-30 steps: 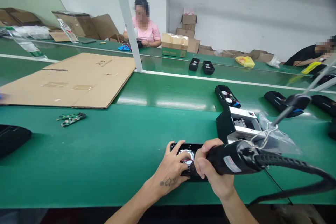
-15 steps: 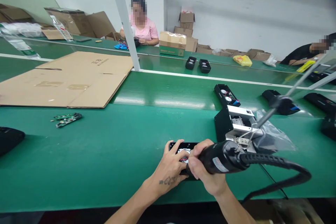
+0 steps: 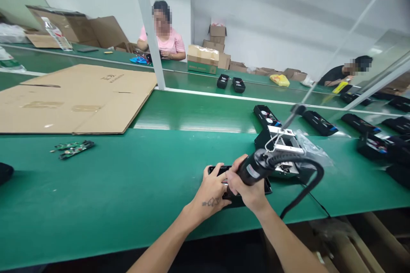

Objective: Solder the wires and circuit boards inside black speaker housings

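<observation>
My right hand [image 3: 248,192] is wrapped round a black electric screwdriver [image 3: 254,167], which leans down toward a black open housing [image 3: 267,187] on the green bench. Its thick black cable loops away to the right. Around the left end of the housing, my left hand [image 3: 209,193] grips the edges, with fingers close to the screwdriver's lower end. Both hands cover the driver tip and most of the housing's inside. Just behind stands a black-and-silver screw feeder [image 3: 282,147], with clear plastic film [image 3: 312,150] at its side.
Another open housing [image 3: 267,115] with wired round parts lies behind the feeder; several black housings [image 3: 320,123] lie right. Circuit boards [image 3: 76,149] and flattened cardboard [image 3: 83,102] are at left. A white post [image 3: 153,51] rises mid-bench. Two people [image 3: 166,45] sit across.
The view has swung right, showing more housings there. The screwdriver now stands more upright, and more of the housing's right end shows. Both hands keep their hold.
</observation>
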{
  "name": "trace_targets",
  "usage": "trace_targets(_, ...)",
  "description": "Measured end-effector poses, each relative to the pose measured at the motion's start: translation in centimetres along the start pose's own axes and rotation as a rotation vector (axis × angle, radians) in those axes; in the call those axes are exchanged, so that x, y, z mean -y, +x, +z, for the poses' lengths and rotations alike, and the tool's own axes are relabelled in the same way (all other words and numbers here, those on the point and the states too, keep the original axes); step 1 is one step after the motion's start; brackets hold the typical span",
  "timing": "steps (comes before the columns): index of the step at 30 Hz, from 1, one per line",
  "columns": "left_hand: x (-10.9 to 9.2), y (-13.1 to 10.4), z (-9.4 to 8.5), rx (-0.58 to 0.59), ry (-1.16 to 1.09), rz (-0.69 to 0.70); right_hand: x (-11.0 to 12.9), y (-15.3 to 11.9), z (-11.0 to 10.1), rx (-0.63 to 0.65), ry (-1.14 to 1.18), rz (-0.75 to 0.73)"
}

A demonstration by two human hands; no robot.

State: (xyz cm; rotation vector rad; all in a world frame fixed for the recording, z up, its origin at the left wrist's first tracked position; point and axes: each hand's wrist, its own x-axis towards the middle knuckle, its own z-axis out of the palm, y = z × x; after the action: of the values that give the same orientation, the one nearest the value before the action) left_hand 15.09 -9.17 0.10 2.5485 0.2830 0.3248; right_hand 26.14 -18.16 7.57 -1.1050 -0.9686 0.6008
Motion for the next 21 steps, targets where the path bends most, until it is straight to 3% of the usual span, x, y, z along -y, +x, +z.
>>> trace_targets(4, 1.1, 2.0, -1.8, 0.066, -0.084, -0.055, 3.5, 1.4, -1.3, -0.121, 0.053, -0.096)
trace_targets(7, 2.6, 4.3, -3.4, 0.133, -0.177, -0.119, 6.9, 1.1, -5.1, -0.401, 0.137, -0.229)
trace_targets(9, 3.7, 5.7, -4.2, 0.18, -0.229, -0.186, 7.8, 0.2, -8.7, -0.566, 0.073, -0.244)
trace_targets(12, 4.7, 7.0, -4.9, 0.225, -0.276, -0.285, 6.1, -1.3, -14.3, -0.747, -0.109, -0.087)
trace_targets(15, 4.7, 7.2, -5.4, 0.244, -0.304, -0.342, 2.5, -2.4, -19.0, -0.812, -0.32, 0.034)
trace_targets(18, 3.9, 7.2, -6.1, 0.259, -0.317, -0.373, -0.6, -3.2, -21.8, -0.844, -0.495, 0.09)
trace_targets(21, 2.9, 7.2, -6.6, 0.26, -0.307, -0.421, -3.3, -4.5, -23.1, -0.835, -0.419, 0.086)
